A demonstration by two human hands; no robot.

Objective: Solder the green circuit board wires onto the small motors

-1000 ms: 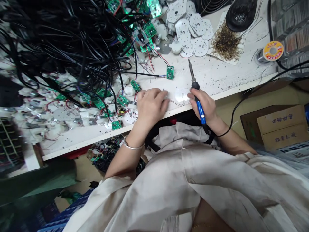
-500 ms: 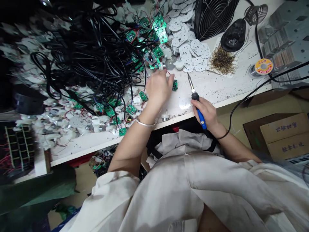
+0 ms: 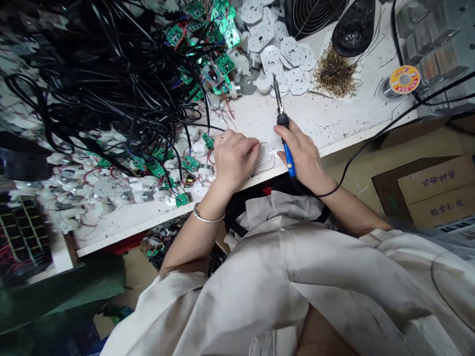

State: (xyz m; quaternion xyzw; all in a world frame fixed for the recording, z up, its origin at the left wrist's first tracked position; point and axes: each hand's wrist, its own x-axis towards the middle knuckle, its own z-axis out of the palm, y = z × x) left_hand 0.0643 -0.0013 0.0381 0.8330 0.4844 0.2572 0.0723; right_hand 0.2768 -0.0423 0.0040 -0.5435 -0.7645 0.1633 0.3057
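My right hand (image 3: 302,157) is wrapped round the blue handle of a soldering iron (image 3: 288,153), its metal tip pointing up and away over the bench. To its left, my left hand (image 3: 237,157) is closed, thumb against forefinger, with a thin wire (image 3: 264,143) sticking out from the fingertips. Whatever lies under the palm is hidden. Fine wire leads (image 3: 272,160) lie on the white bench (image 3: 256,116) between the two hands. A small green circuit board (image 3: 208,141) lies just left of my left hand.
Black cables (image 3: 122,84) are heaped at the left among green boards and white motor parts. Grey perforated plates (image 3: 293,52) are piled at the back. To the right are a solder spool (image 3: 404,80), brown granules (image 3: 336,74) and a black fan (image 3: 315,15). The iron's cord (image 3: 371,136) crosses the bench edge.
My left hand has drawn back from the board pile towards the bench's front edge. The small board near its thumb no longer shows. My right hand still holds the iron. The view has shifted.
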